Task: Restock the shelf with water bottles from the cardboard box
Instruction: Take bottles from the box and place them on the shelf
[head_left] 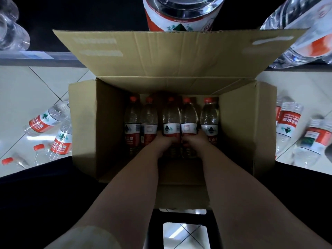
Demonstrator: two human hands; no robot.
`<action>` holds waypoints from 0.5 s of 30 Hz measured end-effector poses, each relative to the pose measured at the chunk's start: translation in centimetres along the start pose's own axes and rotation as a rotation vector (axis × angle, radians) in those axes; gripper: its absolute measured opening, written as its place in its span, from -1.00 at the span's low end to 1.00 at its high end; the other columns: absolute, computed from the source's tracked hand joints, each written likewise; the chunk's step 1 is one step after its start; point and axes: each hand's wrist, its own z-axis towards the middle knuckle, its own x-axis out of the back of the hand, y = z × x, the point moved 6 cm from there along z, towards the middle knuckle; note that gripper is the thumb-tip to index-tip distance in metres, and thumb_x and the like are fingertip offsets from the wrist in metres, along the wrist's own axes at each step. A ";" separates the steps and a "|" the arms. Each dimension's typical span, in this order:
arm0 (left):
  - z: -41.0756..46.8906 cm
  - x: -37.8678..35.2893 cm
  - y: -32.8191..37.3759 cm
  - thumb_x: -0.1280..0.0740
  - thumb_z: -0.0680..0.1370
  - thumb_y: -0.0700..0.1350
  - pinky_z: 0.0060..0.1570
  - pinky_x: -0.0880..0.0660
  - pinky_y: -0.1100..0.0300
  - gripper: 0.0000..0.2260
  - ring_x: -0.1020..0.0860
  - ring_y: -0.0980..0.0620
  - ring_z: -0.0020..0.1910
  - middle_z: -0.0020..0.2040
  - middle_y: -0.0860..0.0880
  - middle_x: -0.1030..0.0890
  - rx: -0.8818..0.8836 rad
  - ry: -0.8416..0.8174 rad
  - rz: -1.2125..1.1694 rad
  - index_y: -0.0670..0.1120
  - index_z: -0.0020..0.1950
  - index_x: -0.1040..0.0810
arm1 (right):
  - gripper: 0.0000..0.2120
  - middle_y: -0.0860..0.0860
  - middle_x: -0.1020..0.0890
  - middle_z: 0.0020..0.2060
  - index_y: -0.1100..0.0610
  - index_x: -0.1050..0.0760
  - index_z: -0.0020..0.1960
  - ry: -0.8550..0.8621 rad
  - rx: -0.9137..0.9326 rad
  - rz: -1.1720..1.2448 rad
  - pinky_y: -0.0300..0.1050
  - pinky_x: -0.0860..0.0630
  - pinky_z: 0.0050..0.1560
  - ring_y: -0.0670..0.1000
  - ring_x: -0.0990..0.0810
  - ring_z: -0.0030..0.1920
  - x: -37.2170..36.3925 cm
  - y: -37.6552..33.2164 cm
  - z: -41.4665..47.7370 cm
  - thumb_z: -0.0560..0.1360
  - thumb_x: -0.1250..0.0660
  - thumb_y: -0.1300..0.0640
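Curling fingers (169, 141) round two boxed bottles (171, 121)

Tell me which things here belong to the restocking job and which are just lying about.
Job in hand:
cardboard box; five bottles lying in it; left hand and right hand, each gripping a middle bottle; shelf.

Lying about:
bottles on the floor, left and right; big bottle already on the shelf; black stool.
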 end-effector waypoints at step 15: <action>-10.1 0.8 4.6 -0.46 0.43 -0.17 -0.26 -0.55 0.16 -0.78 -0.61 -0.06 -0.23 -0.19 -0.13 -0.60 -0.090 0.064 -0.073 -0.18 0.01 -0.51 | -0.24 0.13 -0.69 -0.03 0.26 -0.53 0.20 -0.183 0.004 -0.072 -0.05 -0.60 -0.06 0.06 -0.68 -0.07 3.6 -4.7 -8.8 0.06 -0.64 0.04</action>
